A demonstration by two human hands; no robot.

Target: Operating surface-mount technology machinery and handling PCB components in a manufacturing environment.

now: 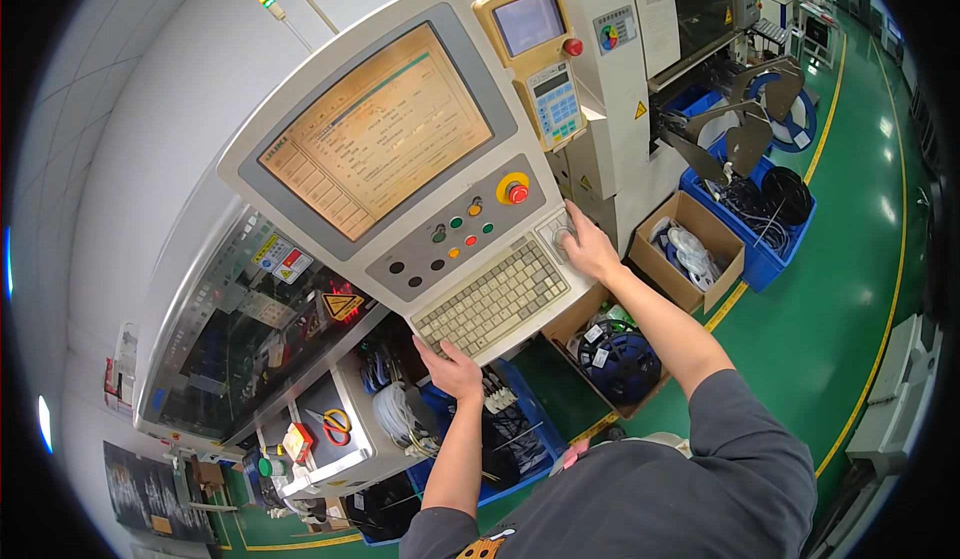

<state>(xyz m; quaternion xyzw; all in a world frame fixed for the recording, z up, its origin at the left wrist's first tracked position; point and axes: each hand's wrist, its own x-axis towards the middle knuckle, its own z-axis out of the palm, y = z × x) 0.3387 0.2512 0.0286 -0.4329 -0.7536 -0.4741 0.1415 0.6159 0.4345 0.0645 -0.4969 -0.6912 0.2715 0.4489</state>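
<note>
A large pale control console of a machine stands tilted before me, with a lit screen, a row of coloured buttons and a beige keyboard. My left hand rests at the keyboard's near left corner, thumb by the keys and fingers spread along the edge. At the opposite end, my right hand lies over the round trackball, its thumb on the ball side and its other fingers stretched along the console's right edge. Neither hand lifts anything. A red emergency stop button sits above the keyboard.
A yellowish handheld pendant hangs beside the screen. Cardboard boxes and a blue crate with reels and cables stand on the green floor at right. Scissors lie on a shelf at lower left, next to a wire coil.
</note>
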